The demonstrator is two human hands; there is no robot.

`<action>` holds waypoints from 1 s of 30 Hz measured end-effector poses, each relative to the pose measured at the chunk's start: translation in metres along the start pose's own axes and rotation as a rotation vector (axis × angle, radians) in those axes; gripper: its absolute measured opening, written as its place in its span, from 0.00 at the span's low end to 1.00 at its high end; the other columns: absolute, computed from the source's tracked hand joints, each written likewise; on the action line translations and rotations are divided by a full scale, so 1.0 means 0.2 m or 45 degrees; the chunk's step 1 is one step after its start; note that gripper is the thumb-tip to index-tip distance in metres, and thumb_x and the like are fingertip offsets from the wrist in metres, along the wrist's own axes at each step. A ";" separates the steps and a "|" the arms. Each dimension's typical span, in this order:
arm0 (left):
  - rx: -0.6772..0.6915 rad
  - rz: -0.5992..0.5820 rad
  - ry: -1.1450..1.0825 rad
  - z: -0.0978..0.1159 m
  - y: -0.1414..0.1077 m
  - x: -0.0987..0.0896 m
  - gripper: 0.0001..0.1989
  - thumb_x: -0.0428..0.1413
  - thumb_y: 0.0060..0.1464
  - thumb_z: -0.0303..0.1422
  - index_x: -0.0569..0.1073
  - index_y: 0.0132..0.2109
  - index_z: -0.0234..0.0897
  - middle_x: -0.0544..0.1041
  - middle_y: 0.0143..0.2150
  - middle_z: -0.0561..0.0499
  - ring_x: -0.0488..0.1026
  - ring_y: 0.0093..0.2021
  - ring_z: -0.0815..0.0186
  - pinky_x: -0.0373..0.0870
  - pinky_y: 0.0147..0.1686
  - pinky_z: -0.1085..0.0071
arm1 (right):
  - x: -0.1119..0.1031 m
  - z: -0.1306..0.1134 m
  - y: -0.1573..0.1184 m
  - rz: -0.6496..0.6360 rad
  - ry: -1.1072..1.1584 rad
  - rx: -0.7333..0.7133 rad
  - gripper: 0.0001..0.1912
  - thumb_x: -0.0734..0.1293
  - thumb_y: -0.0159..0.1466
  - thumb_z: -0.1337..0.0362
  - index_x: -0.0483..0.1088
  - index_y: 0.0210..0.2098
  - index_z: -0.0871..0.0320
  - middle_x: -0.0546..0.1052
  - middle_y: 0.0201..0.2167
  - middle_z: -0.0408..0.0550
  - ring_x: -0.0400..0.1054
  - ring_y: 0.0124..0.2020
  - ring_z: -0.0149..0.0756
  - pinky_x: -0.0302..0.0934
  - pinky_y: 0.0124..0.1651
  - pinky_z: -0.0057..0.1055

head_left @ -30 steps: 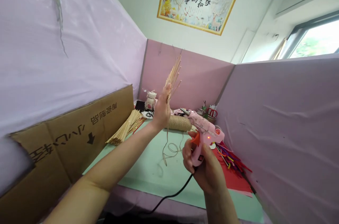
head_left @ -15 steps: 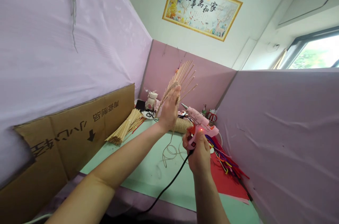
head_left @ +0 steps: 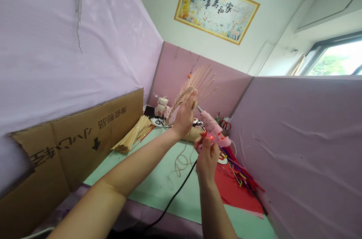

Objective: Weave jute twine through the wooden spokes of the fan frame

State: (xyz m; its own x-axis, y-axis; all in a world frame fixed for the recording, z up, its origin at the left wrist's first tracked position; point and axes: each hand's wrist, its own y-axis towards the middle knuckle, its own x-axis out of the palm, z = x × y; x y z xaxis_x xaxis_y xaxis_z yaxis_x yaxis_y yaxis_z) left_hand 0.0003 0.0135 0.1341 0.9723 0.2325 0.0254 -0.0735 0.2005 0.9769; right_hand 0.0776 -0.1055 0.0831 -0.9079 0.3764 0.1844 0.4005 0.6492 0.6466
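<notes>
My left hand [head_left: 185,112] grips the twine-wrapped rim of a piece made of thin wooden sticks [head_left: 202,80], which fan out up and to the right. The hand hides part of the rim. In my right hand [head_left: 206,152] is a pink hot glue gun [head_left: 212,124] with a red light on. Its metal nozzle points up and left, close to the sticks near my left fingers; whether it touches them I cannot tell. Loose twine [head_left: 182,161] trails down to the table from the piece. Behind my hands lies a roll of twine [head_left: 195,133].
A bundle of wooden sticks [head_left: 132,133] lies at the left beside a cardboard sheet [head_left: 76,144]. Red paper [head_left: 237,190] and colourful pipe cleaners [head_left: 240,173] are at the right. Scissors [head_left: 225,125] and a white jar [head_left: 161,106] stand at the back. The glue gun's black cord [head_left: 175,195] crosses the table front.
The glue gun has moved left and up, its nozzle nearer the stick piece. My left hand and the piece have shifted slightly right, the sticks tilting further right.
</notes>
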 end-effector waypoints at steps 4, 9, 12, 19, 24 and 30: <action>-0.014 -0.009 0.017 0.01 0.00 0.00 0.27 0.38 0.66 0.27 0.51 0.70 0.46 0.59 0.70 0.47 0.53 0.70 0.63 0.54 0.68 0.56 | 0.00 0.01 0.00 0.022 -0.020 0.012 0.23 0.60 0.64 0.43 0.65 0.30 0.58 0.66 0.22 0.41 0.56 0.23 0.28 0.49 0.29 0.29; -0.012 -0.008 0.008 0.01 0.00 0.01 0.28 0.38 0.66 0.27 0.51 0.70 0.47 0.57 0.71 0.48 0.52 0.71 0.63 0.56 0.68 0.57 | 0.01 -0.01 0.01 0.014 0.010 0.043 0.23 0.61 0.64 0.43 0.65 0.32 0.58 0.65 0.20 0.39 0.54 0.22 0.29 0.48 0.28 0.29; -0.037 -0.033 0.019 0.01 0.00 0.00 0.28 0.38 0.66 0.27 0.51 0.70 0.45 0.57 0.71 0.46 0.53 0.71 0.63 0.55 0.68 0.56 | 0.00 0.00 0.01 0.007 0.036 0.054 0.22 0.61 0.64 0.43 0.65 0.34 0.58 0.65 0.20 0.38 0.55 0.22 0.28 0.49 0.29 0.29; 0.006 -0.023 0.032 0.01 0.00 0.00 0.28 0.38 0.65 0.26 0.51 0.70 0.45 0.58 0.70 0.46 0.52 0.71 0.63 0.56 0.68 0.57 | -0.01 0.02 0.01 -0.027 0.002 0.030 0.22 0.60 0.65 0.43 0.64 0.34 0.58 0.65 0.20 0.39 0.56 0.24 0.30 0.51 0.31 0.30; -0.010 -0.017 -0.008 0.01 -0.01 0.01 0.28 0.38 0.65 0.26 0.51 0.70 0.47 0.56 0.71 0.48 0.52 0.71 0.62 0.55 0.68 0.55 | -0.01 0.02 0.01 -0.019 0.005 0.022 0.22 0.60 0.65 0.44 0.64 0.34 0.57 0.65 0.20 0.39 0.56 0.23 0.30 0.52 0.31 0.29; -0.023 -0.025 -0.015 0.01 -0.01 0.01 0.28 0.38 0.65 0.26 0.51 0.70 0.46 0.57 0.71 0.48 0.52 0.71 0.63 0.54 0.68 0.56 | -0.02 0.04 0.01 -0.003 -0.039 0.013 0.21 0.60 0.66 0.45 0.64 0.33 0.57 0.66 0.21 0.39 0.58 0.24 0.30 0.53 0.32 0.30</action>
State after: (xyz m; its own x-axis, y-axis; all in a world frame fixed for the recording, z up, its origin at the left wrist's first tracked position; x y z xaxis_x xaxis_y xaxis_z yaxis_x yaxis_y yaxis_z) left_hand 0.0027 0.0125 0.1328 0.9760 0.2175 0.0090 -0.0584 0.2221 0.9733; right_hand 0.0824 -0.1001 0.0766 -0.9047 0.3948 0.1605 0.4000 0.6566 0.6395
